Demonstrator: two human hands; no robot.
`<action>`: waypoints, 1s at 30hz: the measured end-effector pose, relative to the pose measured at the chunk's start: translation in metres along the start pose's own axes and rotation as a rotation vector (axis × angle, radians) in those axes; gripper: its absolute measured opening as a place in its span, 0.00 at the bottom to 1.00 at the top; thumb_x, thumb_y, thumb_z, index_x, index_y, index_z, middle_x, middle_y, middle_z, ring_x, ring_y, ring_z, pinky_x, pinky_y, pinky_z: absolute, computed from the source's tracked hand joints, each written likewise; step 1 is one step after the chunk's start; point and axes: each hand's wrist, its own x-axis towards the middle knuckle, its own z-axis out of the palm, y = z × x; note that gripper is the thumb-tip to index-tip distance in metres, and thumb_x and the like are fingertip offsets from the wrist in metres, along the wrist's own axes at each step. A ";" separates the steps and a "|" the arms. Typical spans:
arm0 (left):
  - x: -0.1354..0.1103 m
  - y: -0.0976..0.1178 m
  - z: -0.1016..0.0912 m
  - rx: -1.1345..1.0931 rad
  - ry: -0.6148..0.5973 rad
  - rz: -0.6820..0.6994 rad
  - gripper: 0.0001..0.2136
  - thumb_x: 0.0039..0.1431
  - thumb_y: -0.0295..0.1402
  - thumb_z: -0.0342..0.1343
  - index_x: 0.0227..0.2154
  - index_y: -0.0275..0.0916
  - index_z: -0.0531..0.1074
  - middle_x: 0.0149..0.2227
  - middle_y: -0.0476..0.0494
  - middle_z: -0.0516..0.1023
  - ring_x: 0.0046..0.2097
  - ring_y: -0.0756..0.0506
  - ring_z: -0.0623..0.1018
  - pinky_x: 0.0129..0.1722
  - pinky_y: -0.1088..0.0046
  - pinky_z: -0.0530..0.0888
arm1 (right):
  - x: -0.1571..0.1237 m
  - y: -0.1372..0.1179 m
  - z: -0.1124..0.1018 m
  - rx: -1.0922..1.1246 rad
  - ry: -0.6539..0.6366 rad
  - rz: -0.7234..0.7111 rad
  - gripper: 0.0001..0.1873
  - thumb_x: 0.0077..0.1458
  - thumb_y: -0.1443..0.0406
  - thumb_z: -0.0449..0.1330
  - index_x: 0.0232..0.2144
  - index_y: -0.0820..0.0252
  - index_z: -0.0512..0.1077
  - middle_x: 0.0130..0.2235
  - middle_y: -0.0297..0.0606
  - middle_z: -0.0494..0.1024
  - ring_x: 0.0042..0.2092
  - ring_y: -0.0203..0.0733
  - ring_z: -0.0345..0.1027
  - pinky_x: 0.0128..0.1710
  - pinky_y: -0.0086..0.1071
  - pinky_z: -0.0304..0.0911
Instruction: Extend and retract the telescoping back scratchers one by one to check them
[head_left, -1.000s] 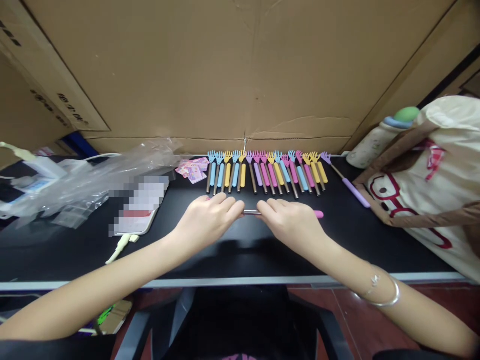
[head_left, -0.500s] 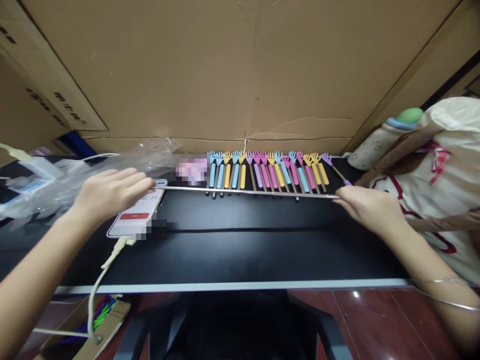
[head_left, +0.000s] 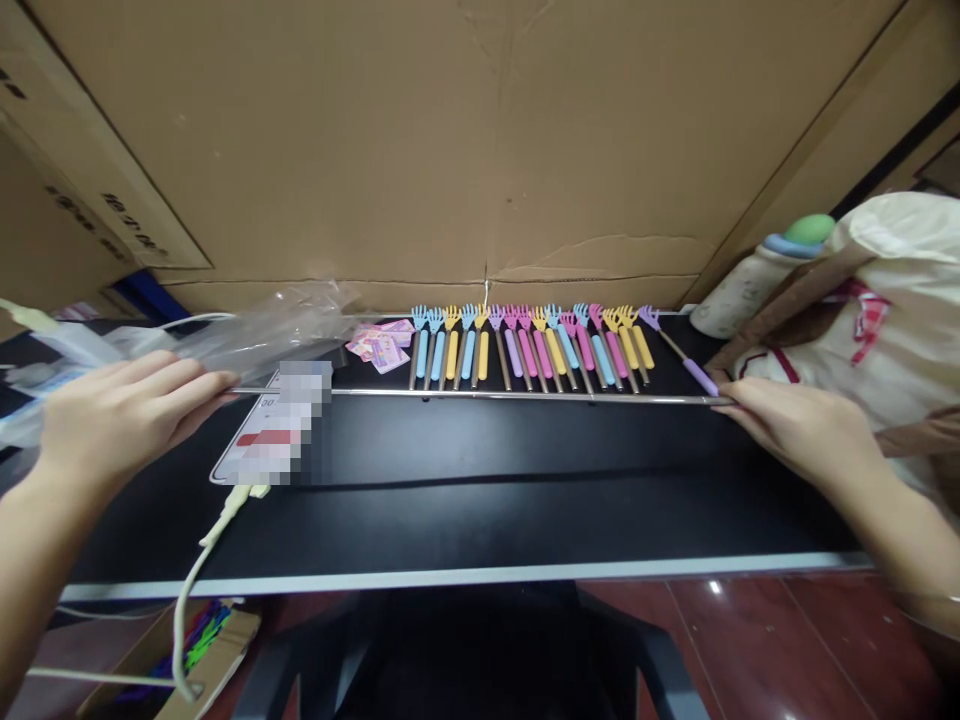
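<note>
A long, thin metal rod (head_left: 495, 397) spans the space between my hands, held level just above the black desk. Closed around its left end is my left hand (head_left: 131, 410); my right hand (head_left: 806, 425) pinches the right end. Both rod ends are hidden in my fingers. Behind the rod lies a row of small back scratchers (head_left: 529, 353) with blue, yellow, pink and purple claws and handles. One purple back scratcher (head_left: 701, 378) slants apart at the right, close to my right fingers. A phone (head_left: 259, 440), partly blurred out, lies under the rod's left part.
Small printed cards (head_left: 386, 350) and a clear plastic bag (head_left: 300, 310) lie at the left. A bottle (head_left: 739, 290) and a cream cloth item (head_left: 915, 260) stand at the right. Cardboard (head_left: 375, 150) walls the back. A cable (head_left: 184, 620) hangs over the desk edge (head_left: 412, 582).
My hands have moved farther apart, the left one leftward and the right one rightward. A longer stretch of rod shows between them. The back scratchers lie as before.
</note>
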 end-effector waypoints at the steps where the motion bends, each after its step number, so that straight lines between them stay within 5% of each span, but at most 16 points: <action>1: 0.000 0.000 0.000 0.008 -0.008 -0.009 0.21 0.65 0.42 0.37 0.31 0.42 0.74 0.26 0.46 0.70 0.33 0.45 0.71 0.30 0.67 0.55 | -0.001 0.001 0.000 -0.010 -0.009 -0.006 0.29 0.67 0.51 0.38 0.29 0.58 0.71 0.27 0.39 0.75 0.29 0.39 0.68 0.27 0.30 0.53; 6: 0.011 0.020 0.003 0.122 0.049 0.099 0.20 0.68 0.38 0.37 0.29 0.41 0.73 0.27 0.46 0.72 0.34 0.46 0.71 0.30 0.68 0.57 | 0.010 -0.020 -0.008 0.000 -0.060 -0.038 0.22 0.67 0.56 0.43 0.30 0.59 0.70 0.29 0.40 0.76 0.29 0.39 0.67 0.27 0.30 0.50; 9: 0.029 0.064 0.007 0.135 0.116 0.339 0.14 0.68 0.36 0.44 0.30 0.42 0.72 0.27 0.48 0.74 0.32 0.47 0.71 0.29 0.70 0.59 | 0.034 -0.068 -0.023 0.033 -0.075 -0.106 0.19 0.67 0.58 0.45 0.29 0.59 0.69 0.27 0.39 0.75 0.29 0.37 0.66 0.27 0.30 0.45; 12: 0.046 0.118 0.004 0.109 0.196 0.445 0.13 0.67 0.33 0.46 0.26 0.41 0.70 0.23 0.48 0.71 0.30 0.47 0.70 0.28 0.70 0.59 | 0.059 -0.122 -0.040 0.118 0.081 -0.233 0.18 0.67 0.60 0.46 0.28 0.59 0.67 0.24 0.34 0.72 0.25 0.34 0.63 0.24 0.29 0.39; 17: 0.057 0.173 -0.015 0.082 0.232 0.395 0.10 0.65 0.31 0.49 0.26 0.39 0.67 0.23 0.48 0.71 0.29 0.46 0.71 0.26 0.69 0.58 | 0.082 -0.169 -0.063 0.106 0.174 -0.212 0.13 0.65 0.64 0.49 0.29 0.61 0.66 0.23 0.32 0.70 0.24 0.34 0.62 0.23 0.29 0.36; 24: 0.053 0.199 -0.016 -0.033 0.160 0.412 0.09 0.65 0.33 0.51 0.28 0.39 0.65 0.24 0.50 0.71 0.29 0.46 0.71 0.26 0.69 0.56 | 0.079 -0.202 -0.071 0.194 0.164 -0.217 0.14 0.66 0.63 0.51 0.28 0.61 0.66 0.23 0.31 0.68 0.22 0.34 0.61 0.23 0.30 0.37; 30: 0.035 0.198 -0.020 -0.113 0.109 0.481 0.10 0.67 0.34 0.48 0.28 0.40 0.65 0.23 0.51 0.69 0.27 0.47 0.68 0.26 0.69 0.56 | 0.059 -0.205 -0.076 0.267 0.215 -0.265 0.19 0.68 0.61 0.47 0.25 0.59 0.65 0.22 0.30 0.66 0.22 0.34 0.58 0.24 0.31 0.40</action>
